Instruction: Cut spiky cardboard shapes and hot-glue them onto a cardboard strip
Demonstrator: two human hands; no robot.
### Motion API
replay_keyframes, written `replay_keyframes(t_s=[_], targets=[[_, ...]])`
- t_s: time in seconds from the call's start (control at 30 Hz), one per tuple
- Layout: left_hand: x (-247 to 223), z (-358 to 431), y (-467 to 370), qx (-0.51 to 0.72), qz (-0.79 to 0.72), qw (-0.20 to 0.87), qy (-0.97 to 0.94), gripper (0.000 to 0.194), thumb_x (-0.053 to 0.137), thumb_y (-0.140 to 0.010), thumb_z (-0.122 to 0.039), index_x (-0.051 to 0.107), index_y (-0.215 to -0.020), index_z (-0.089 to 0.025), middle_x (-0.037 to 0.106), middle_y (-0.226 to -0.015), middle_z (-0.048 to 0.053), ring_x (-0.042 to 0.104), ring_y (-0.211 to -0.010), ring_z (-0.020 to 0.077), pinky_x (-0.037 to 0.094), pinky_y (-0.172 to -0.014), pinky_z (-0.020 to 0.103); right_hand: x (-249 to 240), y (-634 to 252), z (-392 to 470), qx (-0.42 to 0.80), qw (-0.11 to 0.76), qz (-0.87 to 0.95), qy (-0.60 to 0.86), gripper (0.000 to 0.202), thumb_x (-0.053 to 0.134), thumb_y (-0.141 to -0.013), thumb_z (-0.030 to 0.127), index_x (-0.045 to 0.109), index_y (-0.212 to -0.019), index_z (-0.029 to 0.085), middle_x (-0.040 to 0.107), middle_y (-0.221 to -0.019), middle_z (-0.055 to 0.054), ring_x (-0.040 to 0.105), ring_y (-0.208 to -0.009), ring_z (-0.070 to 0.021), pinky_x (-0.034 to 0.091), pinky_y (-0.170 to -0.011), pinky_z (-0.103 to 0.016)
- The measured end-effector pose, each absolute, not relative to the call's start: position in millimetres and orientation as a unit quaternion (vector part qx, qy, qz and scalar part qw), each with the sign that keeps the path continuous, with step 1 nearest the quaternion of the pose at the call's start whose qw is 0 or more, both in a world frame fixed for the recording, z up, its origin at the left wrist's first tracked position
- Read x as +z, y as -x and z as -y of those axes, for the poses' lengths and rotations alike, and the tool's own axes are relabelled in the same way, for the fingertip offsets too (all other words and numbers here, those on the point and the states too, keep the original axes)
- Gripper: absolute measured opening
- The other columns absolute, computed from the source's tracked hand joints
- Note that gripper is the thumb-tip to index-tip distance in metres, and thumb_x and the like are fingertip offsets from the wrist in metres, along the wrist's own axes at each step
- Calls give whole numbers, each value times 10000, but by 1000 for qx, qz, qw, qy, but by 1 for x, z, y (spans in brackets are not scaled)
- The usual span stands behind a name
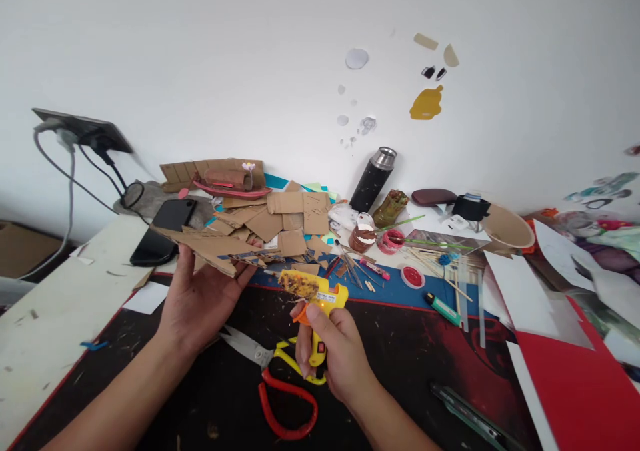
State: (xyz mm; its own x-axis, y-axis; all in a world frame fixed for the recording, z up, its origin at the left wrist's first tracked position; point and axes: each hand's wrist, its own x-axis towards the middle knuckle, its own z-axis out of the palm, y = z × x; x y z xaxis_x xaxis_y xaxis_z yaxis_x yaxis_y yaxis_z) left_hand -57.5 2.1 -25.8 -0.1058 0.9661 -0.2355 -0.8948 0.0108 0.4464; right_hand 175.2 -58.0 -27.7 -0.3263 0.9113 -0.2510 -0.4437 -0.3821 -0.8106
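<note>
My left hand (203,304) holds a flat piece of brown cardboard (200,245) from below, thumb at its near edge and fingers beneath. My right hand (333,344) is wrapped round the handle of a yellow glue gun (305,285), whose nozzle points left at the cardboard's right end, close to my left fingertips. Dark smears cover the gun's barrel. Scissors with red and yellow handles (287,404) lie on the dark mat (400,364) below both hands. Behind the held piece is a heap of cardboard scraps (287,214).
A phone (165,232) lies at the left. Farther back are a small model boat (233,187), a black flask (373,179) and open paint pots (363,237). To the right are a green cutter (443,309), thin sticks and red card (565,377).
</note>
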Motion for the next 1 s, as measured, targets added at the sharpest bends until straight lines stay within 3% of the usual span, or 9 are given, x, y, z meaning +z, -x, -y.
replay_keyframes(t_s=[0.13,0.43,0.53,0.67,1.0], targets=[[-25,-3,58,688,-256,674,-83,484,747,-1098,-645,791,-1527,-427,895,-1436,64,858,-1304,328,723,-1106,519,-28,-177,56,734,455,336,375,712,885,-926,839,798,-989,135,550,-470,64,483,-366,-103,347,-393,-189],[-23,-1,59,683,-277,673,-67,423,620,-1165,-632,788,-1510,-454,909,-1401,39,891,-1213,306,764,-1012,503,-22,-178,56,710,446,358,411,785,845,-893,926,768,-905,145,493,-421,77,437,-338,-101,336,-389,-205],[-25,-1,62,684,-260,679,-63,401,666,-1154,-599,789,-1502,-442,905,-1417,45,891,-1225,317,759,-1034,527,-21,-179,56,705,448,364,413,779,835,-901,927,753,-877,154,490,-421,73,441,-340,-103,324,-391,-209],[-29,-1,65,669,-243,700,-53,390,746,-1117,-561,786,-1501,-507,909,-1404,13,890,-1232,342,744,-1082,556,-20,-180,55,707,452,358,409,749,842,-905,910,736,-860,170,488,-423,79,432,-335,-101,319,-386,-209],[-27,0,62,674,-258,689,-69,481,749,-1100,-586,746,-1576,-515,909,-1405,6,878,-1264,344,750,-1072,540,-23,-179,55,716,456,344,402,734,867,-887,901,710,-845,185,467,-421,93,415,-322,-96,309,-373,-202]])
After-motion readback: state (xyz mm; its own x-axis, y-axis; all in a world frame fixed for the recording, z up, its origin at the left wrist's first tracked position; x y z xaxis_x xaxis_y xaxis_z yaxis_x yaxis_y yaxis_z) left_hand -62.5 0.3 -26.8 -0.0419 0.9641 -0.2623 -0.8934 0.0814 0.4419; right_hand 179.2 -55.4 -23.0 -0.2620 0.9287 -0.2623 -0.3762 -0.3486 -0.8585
